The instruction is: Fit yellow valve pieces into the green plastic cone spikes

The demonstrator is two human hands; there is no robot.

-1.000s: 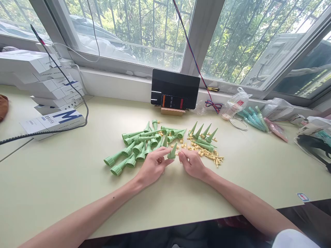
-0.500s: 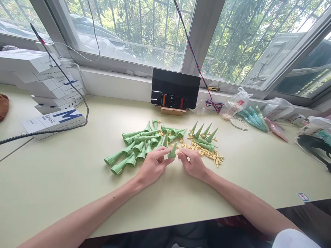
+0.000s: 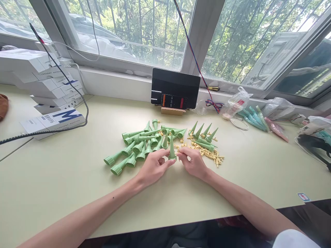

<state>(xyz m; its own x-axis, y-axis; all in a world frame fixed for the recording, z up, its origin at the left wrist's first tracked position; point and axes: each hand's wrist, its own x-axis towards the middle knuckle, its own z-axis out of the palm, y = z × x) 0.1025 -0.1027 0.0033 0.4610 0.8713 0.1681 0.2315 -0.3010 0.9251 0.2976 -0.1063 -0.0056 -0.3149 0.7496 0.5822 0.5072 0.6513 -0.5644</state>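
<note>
My left hand [image 3: 155,165] pinches a green cone [image 3: 172,150] by its wide base, tip pointing up. My right hand [image 3: 192,163] is closed just right of the cone's base, its fingertips round a small yellow piece that is mostly hidden. Several green cones [image 3: 139,146] lie in a pile beyond and to the left of my left hand. Past my right hand, several more cones [image 3: 198,131] stand upright with yellow pieces at their bases. Loose small yellow pieces [image 3: 216,158] are heaped beside them.
A dark tablet [image 3: 176,82] and a phone [image 3: 173,102] on a cardboard stand are by the window. White boxes [image 3: 54,86] are stacked at left, with a black cable [image 3: 86,113] crossing them. Plastic bags [image 3: 235,105] and a coiled wire lie at the back right.
The cone in my left hand has turned from leaning right to nearly upright. Both hands have stayed in almost the same place.
</note>
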